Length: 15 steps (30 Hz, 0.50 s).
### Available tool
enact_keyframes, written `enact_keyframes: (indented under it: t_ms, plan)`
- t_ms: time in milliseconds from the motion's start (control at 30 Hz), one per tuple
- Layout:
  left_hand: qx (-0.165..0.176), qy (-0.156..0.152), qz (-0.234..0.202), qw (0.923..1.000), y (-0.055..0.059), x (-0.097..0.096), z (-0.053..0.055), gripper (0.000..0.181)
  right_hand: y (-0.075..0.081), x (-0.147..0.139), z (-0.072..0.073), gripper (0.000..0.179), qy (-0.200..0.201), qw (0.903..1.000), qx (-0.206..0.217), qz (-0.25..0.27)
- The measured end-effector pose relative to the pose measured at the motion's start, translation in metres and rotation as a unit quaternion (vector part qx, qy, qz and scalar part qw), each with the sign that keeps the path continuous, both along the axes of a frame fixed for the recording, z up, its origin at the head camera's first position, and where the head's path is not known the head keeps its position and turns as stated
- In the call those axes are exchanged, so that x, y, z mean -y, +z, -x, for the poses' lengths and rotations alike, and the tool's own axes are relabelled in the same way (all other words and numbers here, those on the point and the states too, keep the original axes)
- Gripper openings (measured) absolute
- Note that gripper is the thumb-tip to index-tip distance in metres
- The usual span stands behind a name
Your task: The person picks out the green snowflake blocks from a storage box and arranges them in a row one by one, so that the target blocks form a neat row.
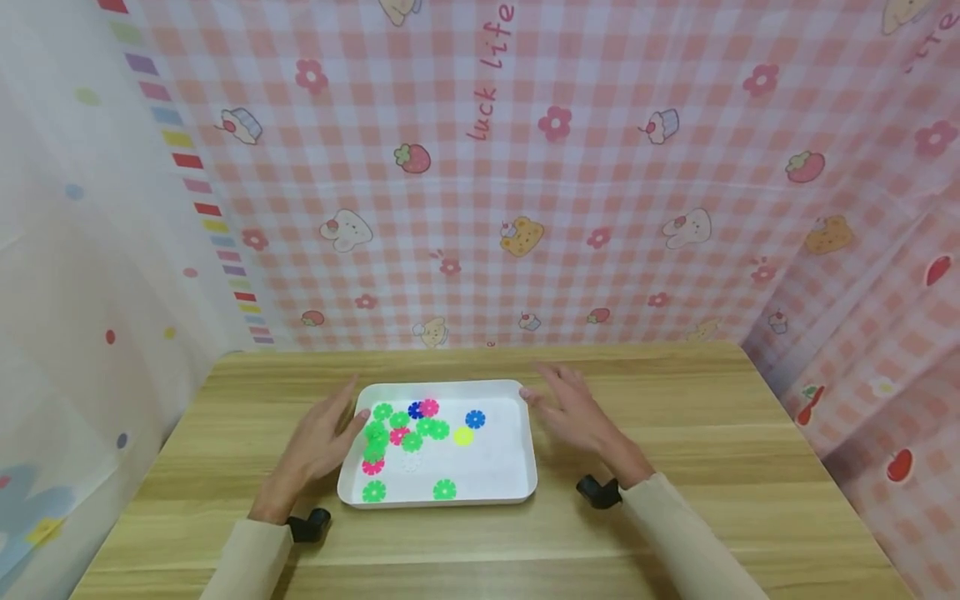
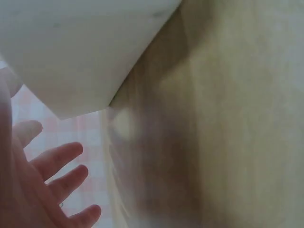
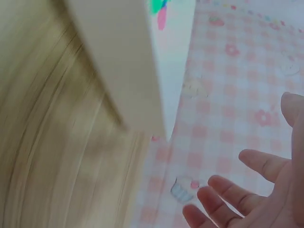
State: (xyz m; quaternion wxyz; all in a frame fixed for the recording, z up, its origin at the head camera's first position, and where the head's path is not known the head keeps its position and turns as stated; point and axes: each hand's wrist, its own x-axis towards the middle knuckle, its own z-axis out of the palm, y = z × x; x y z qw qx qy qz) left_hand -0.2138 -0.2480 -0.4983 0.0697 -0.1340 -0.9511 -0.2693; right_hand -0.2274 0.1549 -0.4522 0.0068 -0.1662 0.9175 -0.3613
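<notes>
A white rectangular tray (image 1: 491, 475) stands on the wooden table with flower-shaped plastic discs in it. Most discs are green (image 1: 445, 489) and crowd its left half, with a few pink ones (image 1: 429, 407) among them. Farther right in the tray lie a blue disc (image 1: 476, 419) and a yellow disc (image 1: 464, 436). Beside the tray's left edge is my left hand (image 1: 318, 437), fingers spread, its thumb over the rim; contact cannot be told. My right hand (image 1: 576, 414) is by the far right corner, fingers extended, holding nothing. Both wrist views show spread fingers (image 2: 57, 159) (image 3: 237, 194) near the tray's outer wall.
The wooden table (image 1: 637, 550) reaches back to a pink checked cloth (image 1: 480, 275) hung behind it. More printed cloth hangs at the left and right sides. A black camera mount (image 1: 311, 526) sits at the left wrist, another mount (image 1: 598, 492) at the right.
</notes>
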Motion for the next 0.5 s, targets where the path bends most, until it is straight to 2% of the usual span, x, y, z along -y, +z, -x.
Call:
enact_keyframes:
  t_ms: [100,233,500]
  plan:
    - [0.031,0.000,-0.011,0.9995,-0.004,0.000,-0.001,0.066,0.002,0.011,-0.001,0.063,0.007,0.9985,0.035,0.041]
    - [0.058,-0.006,-0.023,0.9980,-0.008,-0.001,-0.001,0.065,0.002,0.027,-0.006,0.055,0.029,0.9956,0.048,0.075]
    - [0.106,-0.004,-0.028,0.9940,-0.010,-0.002,0.000,0.066,0.001,0.050,-0.016,0.049,0.066,0.9908,0.079,0.088]
